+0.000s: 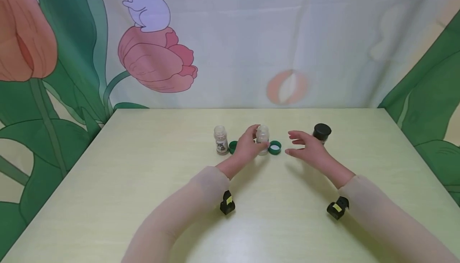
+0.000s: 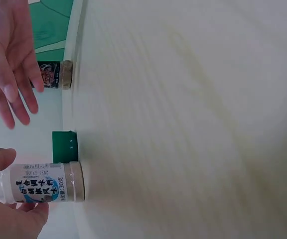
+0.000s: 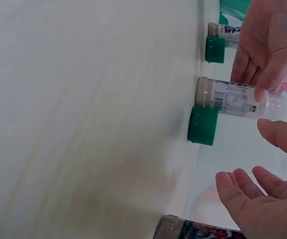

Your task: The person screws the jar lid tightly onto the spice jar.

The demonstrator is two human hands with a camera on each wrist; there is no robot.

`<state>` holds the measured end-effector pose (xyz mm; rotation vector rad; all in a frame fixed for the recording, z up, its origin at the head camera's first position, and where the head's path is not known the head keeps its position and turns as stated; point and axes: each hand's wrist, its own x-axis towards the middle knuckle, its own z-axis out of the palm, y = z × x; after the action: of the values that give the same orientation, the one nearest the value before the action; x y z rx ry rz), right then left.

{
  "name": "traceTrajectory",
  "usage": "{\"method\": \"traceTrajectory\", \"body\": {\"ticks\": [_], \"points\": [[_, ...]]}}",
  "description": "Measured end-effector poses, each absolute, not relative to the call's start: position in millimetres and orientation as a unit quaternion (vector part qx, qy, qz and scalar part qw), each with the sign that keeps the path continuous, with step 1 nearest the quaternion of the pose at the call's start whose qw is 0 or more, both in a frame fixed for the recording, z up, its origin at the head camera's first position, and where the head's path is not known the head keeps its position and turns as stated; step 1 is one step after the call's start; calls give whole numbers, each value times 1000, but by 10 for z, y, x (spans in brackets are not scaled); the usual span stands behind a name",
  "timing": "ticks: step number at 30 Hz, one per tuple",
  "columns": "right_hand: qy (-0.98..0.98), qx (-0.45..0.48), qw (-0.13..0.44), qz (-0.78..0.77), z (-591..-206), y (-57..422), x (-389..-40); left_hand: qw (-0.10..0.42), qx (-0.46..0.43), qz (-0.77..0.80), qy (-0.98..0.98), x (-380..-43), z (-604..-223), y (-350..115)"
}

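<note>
The left hand (image 1: 248, 145) was curled round the upper part of an uncapped clear bottle (image 2: 41, 181), thumb on one side and fingers on the other. That bottle stood upright on the desk (image 1: 287, 215), near its middle. Its white label carried two bold lines of dark Chinese characters, a smaller line by the base and a printed date that seemed to read 2025 07 08; the right wrist view showed a barcode and fine print too small to read.

Just to the right lay a green cap (image 1: 274, 147), its white liner facing up. Beyond it the right hand (image 1: 310, 147) was spread, thumb apart from the fingers, in front of a black-lidded jar (image 1: 322, 131) with a dark, partly red label, its wording unclear.

Left of the left hand stood a second bottle (image 1: 221, 140), also uncapped, with large dark characters on a pale label and another green cap (image 1: 233, 147) just beside it. Behind the desk hung a cloth (image 1: 233, 55) printed with flowers.
</note>
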<state>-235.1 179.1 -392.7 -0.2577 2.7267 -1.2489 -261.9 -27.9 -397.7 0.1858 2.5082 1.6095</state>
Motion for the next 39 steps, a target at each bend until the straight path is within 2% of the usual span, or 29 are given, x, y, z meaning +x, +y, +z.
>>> {"method": "traceTrajectory", "body": {"ticks": [8,22,39], "points": [[901,-104,79,-414,-4030,1708,-2525,71,36,544,835,-2605,-4028,-239],[907,-81,138,-390,-4091,1574,-2724,62,51,524,848,-2610,-4062,-258],[927,-102,127,-339,-4123,1521,-2805,63,76,500,860,-2620,-4071,-268]]}}
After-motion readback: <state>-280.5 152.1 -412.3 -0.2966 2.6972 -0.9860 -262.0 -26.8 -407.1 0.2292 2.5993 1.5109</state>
